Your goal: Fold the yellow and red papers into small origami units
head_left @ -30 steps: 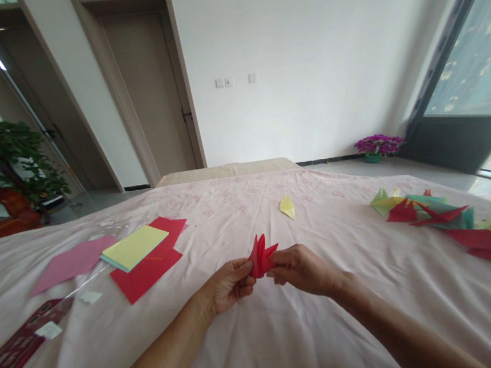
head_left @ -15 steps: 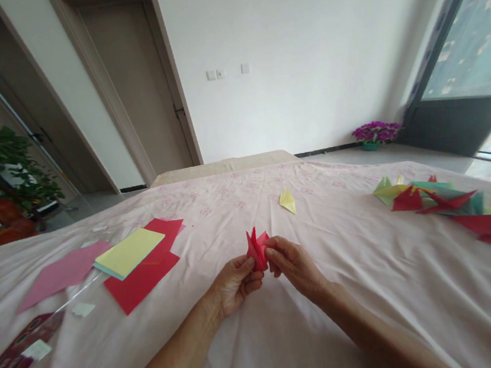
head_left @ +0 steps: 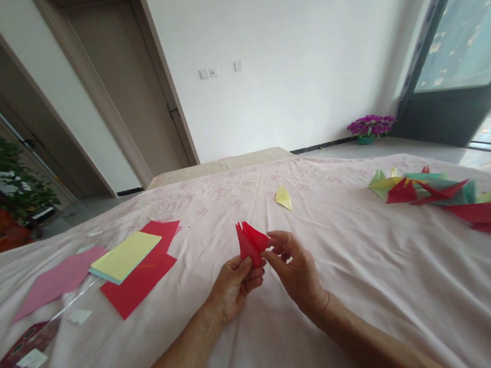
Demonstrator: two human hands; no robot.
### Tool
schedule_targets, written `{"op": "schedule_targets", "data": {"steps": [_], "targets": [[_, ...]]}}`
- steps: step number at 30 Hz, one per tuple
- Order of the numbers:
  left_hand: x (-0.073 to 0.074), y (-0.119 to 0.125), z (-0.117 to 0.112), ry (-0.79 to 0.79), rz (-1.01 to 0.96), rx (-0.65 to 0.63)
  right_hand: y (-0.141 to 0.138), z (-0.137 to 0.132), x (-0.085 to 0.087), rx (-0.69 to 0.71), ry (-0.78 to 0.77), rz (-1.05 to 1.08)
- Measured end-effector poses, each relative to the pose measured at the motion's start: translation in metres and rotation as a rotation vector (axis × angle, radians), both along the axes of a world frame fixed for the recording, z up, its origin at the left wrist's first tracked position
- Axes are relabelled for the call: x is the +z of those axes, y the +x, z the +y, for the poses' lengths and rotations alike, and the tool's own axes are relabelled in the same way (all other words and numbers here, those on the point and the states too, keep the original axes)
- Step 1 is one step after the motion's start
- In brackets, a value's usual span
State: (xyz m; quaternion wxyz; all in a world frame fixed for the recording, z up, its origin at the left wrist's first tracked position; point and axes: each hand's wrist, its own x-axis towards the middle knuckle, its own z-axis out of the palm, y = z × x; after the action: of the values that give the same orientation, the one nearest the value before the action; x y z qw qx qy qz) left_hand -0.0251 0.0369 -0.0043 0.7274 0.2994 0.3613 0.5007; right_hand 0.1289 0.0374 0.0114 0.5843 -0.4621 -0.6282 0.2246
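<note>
A small folded red paper piece [head_left: 249, 241] stands point-down above the pale pink cloth [head_left: 264, 337]. My left hand [head_left: 232, 286] pinches its lower tip between thumb and fingers. My right hand [head_left: 295, 269] is just to the right, thumb and forefinger closed on the paper's right flap, the other fingers curled. Both forearms reach in from the bottom edge.
A stack of flat sheets [head_left: 132, 262], yellow on red with a pink sheet [head_left: 56, 281] beside it, lies at the left. A folded yellow piece [head_left: 283, 198] sits farther back. A heap of folded red, green and yellow pieces [head_left: 454, 203] lies at the right.
The red piece has been turned and its flaps spread wider. My right hand has shifted from gripping its side to pinching the right flap. The view has tilted slightly down.
</note>
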Motion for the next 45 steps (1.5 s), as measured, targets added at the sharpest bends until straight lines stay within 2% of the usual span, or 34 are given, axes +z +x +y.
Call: {"op": "schedule_targets", "data": {"steps": [7, 12, 17, 25, 31, 37, 45], "targets": [[-0.003, -0.001, -0.001, 0.057, 0.058, 0.011, 0.005, 0.000, -0.001, 0.125, 0.093, -0.072], [-0.003, -0.002, -0.001, 0.093, 0.076, 0.018, 0.004, 0.003, -0.008, 0.133, 0.097, -0.141], [-0.005, 0.001, -0.002, 0.122, 0.068, 0.050, -0.002, 0.004, -0.012, 0.079, 0.103, -0.019], [-0.003, 0.009, -0.006, 0.088, 0.031, 0.126, -0.006, -0.001, -0.005, 0.046, -0.058, 0.222], [-0.004, 0.010, -0.005, 0.088, 0.038, 0.173, -0.003, 0.001, -0.010, 0.044, 0.044, 0.095], [-0.002, 0.010, -0.006, 0.141, 0.068, 0.160, -0.001, 0.004, -0.014, 0.115, 0.191, 0.017], [-0.002, 0.005, -0.003, 0.179, 0.115, 0.172, 0.001, 0.002, -0.015, 0.116, 0.254, -0.111]]}}
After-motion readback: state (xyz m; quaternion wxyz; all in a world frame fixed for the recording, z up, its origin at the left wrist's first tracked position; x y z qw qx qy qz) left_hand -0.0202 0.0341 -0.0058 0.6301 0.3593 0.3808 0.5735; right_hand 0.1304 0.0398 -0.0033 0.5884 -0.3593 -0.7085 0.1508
